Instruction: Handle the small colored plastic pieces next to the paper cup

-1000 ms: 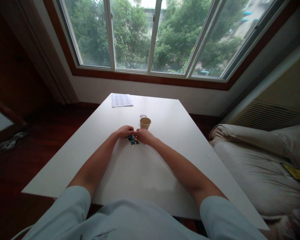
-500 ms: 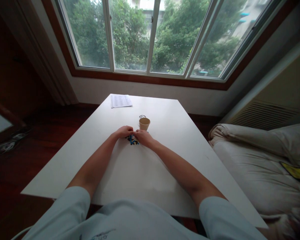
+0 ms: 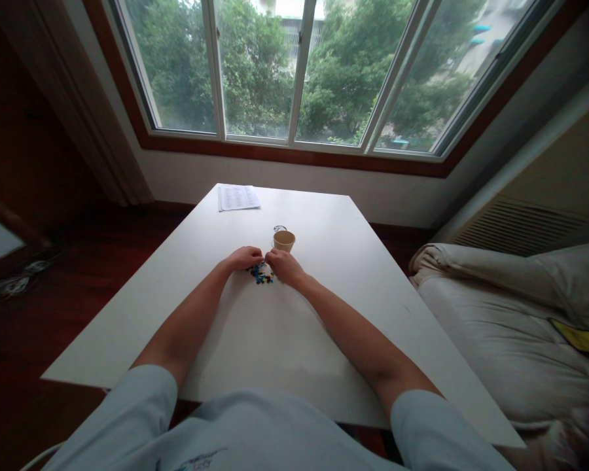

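Several small blue, black and yellow pieces [image 3: 263, 277] lie in a loose heap on the white table, too small for me to name their kind. At the heap's far left edge is my left hand [image 3: 244, 258], its fingers closed in a pinch. My right hand [image 3: 282, 263] is closed over the heap's right side, fingertips pointing towards the left hand with a narrow gap between them. What either hand pinches is hidden. Just beyond my right hand stands a tan paper cup [image 3: 284, 239], upright, its lower part covered by the hand.
The white table [image 3: 275, 366] reaches towards the window. Printed sheets of paper [image 3: 239, 197] lie at its far left corner. A thin dark cord or loop [image 3: 279, 228] rests behind the cup. To the right is a pale cushioned sofa [image 3: 471, 327].
My right hand has moved slightly up and away from my left hand, so a gap now shows between the fingertips. The left hand has hardly moved.
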Tool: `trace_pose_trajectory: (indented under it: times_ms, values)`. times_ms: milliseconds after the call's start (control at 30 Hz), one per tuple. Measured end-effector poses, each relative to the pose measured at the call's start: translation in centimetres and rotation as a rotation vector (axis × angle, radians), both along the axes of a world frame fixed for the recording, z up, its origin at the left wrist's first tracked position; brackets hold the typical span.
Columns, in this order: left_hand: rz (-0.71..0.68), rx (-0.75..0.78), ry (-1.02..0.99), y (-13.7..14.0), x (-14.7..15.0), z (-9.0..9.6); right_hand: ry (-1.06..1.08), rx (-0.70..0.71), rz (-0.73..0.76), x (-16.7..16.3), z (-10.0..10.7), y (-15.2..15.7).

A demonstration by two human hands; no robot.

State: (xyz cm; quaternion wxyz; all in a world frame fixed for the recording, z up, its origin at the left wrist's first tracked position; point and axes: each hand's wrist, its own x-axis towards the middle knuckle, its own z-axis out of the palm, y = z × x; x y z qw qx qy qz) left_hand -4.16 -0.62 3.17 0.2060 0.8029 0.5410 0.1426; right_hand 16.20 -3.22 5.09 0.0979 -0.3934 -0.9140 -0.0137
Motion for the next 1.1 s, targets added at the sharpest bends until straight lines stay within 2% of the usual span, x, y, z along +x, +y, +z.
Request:
trace_pose_trajectory:
  times_ms: [100, 233, 400, 633, 1100]
  values:
    - [0.011, -0.005, -0.013, 0.1, 0.1, -0.1, 0.142, 0.068, 0.023, 0.3, 1.0, 0.2]
    - [0.015, -0.014, -0.005, 0.0, 0.2, 0.2, 0.336, 0.134, -0.005, 0.9, 3.3, 0.7]
    - [0.039, -0.047, -0.016, -0.4, 0.3, 0.7, 0.472, 0.152, -0.186, 2.2, 5.2, 2.2]
    - [0.054, -0.061, -0.019, -0.2, 0.3, 0.4, 0.565, 0.136, -0.286, 3.6, 4.9, 4.0]
    - [0.051, -0.056, -0.007, -0.2, 0.3, 0.5, 0.584, 0.091, -0.264, 4.0, 4.6, 3.8]
